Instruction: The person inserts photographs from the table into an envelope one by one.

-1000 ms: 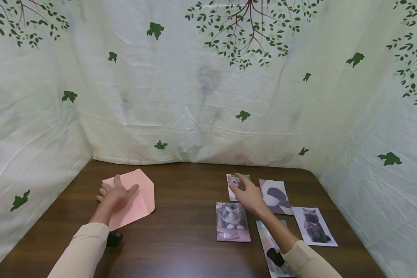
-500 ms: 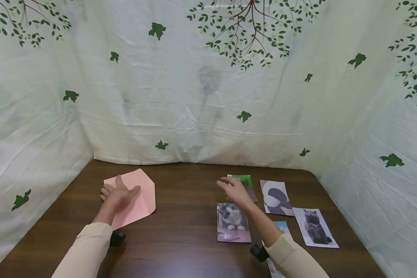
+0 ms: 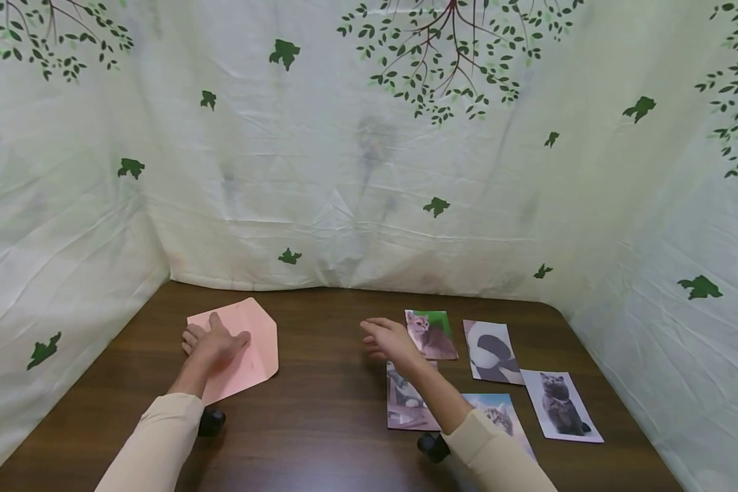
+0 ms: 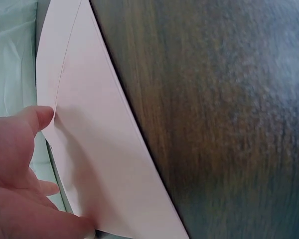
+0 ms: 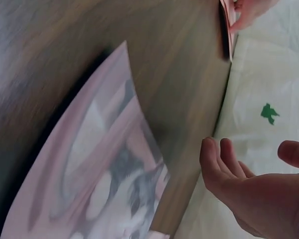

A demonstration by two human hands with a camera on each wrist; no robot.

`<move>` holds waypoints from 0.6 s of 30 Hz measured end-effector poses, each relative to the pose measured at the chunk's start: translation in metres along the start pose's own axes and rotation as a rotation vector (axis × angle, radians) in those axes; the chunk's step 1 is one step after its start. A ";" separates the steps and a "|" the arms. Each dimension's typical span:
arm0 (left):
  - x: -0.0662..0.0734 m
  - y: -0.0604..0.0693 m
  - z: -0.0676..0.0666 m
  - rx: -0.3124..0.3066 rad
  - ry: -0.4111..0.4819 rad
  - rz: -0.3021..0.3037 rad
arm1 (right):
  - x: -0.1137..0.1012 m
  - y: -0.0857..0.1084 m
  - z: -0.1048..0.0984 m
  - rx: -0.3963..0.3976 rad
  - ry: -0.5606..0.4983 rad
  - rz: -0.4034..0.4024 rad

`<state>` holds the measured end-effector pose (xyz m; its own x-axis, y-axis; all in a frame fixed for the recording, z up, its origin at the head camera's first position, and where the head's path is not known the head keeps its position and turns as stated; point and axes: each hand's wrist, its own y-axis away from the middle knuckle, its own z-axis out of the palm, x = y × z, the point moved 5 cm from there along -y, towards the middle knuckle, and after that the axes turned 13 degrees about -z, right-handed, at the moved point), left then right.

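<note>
At the table's left lies a pink paper envelope (image 3: 258,342), its pointed flap end toward the right. My left hand (image 3: 212,345) rests on it with fingers spread; in the left wrist view the fingertips touch the envelope (image 4: 99,129) along its edge. My right hand (image 3: 393,345) hovers above the table, fingers loosely bent and holding nothing. Beneath that forearm is a cat photo (image 3: 400,410), partly covered; it looks large in the right wrist view, where the right hand (image 5: 259,194) is apart from it. Just right of the fingers sits a photo of a kitten on green (image 3: 433,335).
More photo cards lie to the right: one with a grey-and-white round shape (image 3: 490,348), one of a seated grey cat (image 3: 562,403), and a blue-topped one (image 3: 507,413) partly under the right sleeve. A white leaf-print cloth (image 3: 320,178) hangs behind the brown table (image 3: 320,410).
My right hand has moved left, off the kitten photo, uncovering it, and now its forearm covers part of the cat photo below. The left hand stays on the envelope.
</note>
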<state>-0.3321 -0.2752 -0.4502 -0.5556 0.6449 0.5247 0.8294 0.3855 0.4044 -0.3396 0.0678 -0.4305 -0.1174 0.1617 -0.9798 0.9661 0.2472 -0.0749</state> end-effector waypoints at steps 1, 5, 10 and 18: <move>0.000 0.000 0.000 0.000 0.000 -0.001 | 0.000 0.000 0.003 -0.001 -0.002 -0.001; -0.001 -0.002 0.001 -0.005 -0.004 -0.007 | -0.001 -0.001 0.014 -0.002 -0.022 0.007; -0.002 -0.004 0.002 0.002 -0.019 -0.010 | 0.000 -0.002 0.022 -0.004 -0.040 0.011; -0.001 -0.004 0.000 0.019 -0.034 -0.008 | 0.004 -0.004 0.028 -0.014 -0.053 0.046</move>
<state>-0.3346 -0.2773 -0.4527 -0.5601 0.6637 0.4958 0.8261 0.4030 0.3938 -0.3374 0.0405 -0.4390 -0.0606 0.1221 -0.9907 0.9669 0.2538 -0.0279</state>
